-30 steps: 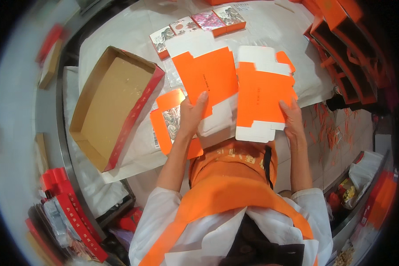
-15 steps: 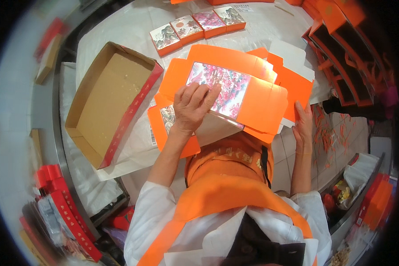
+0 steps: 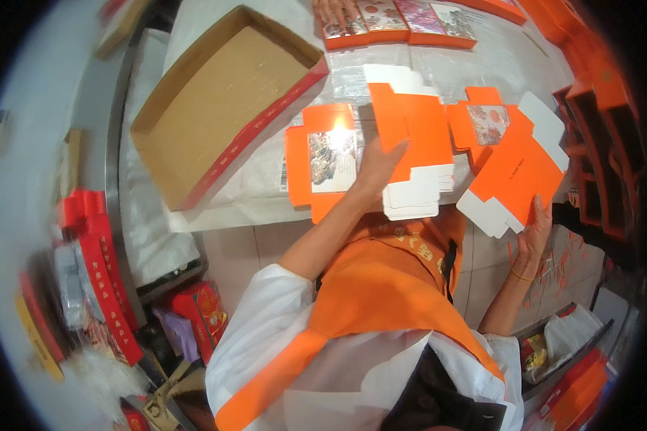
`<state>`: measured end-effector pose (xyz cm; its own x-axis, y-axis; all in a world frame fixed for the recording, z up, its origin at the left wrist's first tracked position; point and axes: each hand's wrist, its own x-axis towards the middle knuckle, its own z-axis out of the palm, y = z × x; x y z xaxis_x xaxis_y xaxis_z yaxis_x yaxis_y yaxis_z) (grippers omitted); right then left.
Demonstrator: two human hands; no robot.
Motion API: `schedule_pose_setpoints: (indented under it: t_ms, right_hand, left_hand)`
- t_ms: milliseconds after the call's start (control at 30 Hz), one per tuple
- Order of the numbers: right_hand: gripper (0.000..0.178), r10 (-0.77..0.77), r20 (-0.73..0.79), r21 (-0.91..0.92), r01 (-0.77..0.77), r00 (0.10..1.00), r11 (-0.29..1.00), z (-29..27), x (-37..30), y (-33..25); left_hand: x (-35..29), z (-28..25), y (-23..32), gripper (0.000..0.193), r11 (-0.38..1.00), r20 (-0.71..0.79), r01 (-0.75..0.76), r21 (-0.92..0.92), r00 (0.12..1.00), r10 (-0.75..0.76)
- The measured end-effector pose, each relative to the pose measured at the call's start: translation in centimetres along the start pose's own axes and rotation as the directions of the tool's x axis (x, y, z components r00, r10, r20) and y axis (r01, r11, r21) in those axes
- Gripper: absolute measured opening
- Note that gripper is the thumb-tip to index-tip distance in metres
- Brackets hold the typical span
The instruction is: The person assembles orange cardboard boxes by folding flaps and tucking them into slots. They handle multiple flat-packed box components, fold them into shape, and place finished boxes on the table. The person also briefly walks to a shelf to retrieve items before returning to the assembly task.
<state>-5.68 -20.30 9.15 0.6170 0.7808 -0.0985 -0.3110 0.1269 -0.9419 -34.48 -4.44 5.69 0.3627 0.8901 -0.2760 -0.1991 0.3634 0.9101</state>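
Note:
My left hand (image 3: 379, 169) is closed around the near left edge of a stack of flat orange carton blanks (image 3: 420, 133), thumb on top. White flaps stick out at the stack's ends. In my right hand (image 3: 535, 228) is a single orange carton blank (image 3: 524, 169), pinched by its lower right edge and tilted, with its white flaps spread. Beside my left wrist lies a flat orange blank with a landscape picture (image 3: 332, 161). Between the two held pieces, farther back, more blanks with a tree picture (image 3: 487, 123) lie partly covered by the right-hand blank.
An open cardboard tray with red sides (image 3: 226, 108) stands at the table's left. At the back, another person's hand (image 3: 334, 13) touches a row of small picture-topped boxes (image 3: 420, 25). Open orange boxes (image 3: 603, 144) are stacked at far right. White sheeting (image 3: 352, 86) covers the table.
The pink-blossom face is out of sight; plain orange sides now show. My hands have moved apart, the right one holding a separate blank. The view has shifted, and another person's hand has appeared.

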Motion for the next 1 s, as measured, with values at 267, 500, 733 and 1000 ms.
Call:
schedule_pose_setpoints:
  t_ms: [267, 500, 733, 1000]
  right_hand:
    - [0.041, -0.067, -0.164, -0.044, 0.060, 0.984, 0.997, -2.9, -1.4, 0.1]
    - [0.039, -0.040, -0.296, -0.066, 0.022, 0.954, 0.998, -5.0, -2.0, 0.7]
    - [0.041, -0.074, -0.339, -0.066, 0.054, 0.938, 0.996, -6.2, -2.3, 1.9]
    - [0.043, -0.089, -0.373, -0.085, 0.062, 0.924, 0.994, -9.7, 1.0, 2.4]
  left_hand:
    - [2.7, -4.5, -1.3, 0.038, 0.913, -0.006, -0.191, 0.360, 0.978, 0.207]
    - [5.8, -4.0, -0.8, 0.037, 0.901, 0.019, -0.103, 0.422, 0.994, 0.104]
    - [5.8, -0.1, 2.7, 0.042, 0.093, 0.449, -0.463, 0.881, 0.883, 0.138]
    - [2.2, 1.3, 3.0, 0.041, 0.014, 0.515, -0.582, 0.813, 0.731, 0.448]
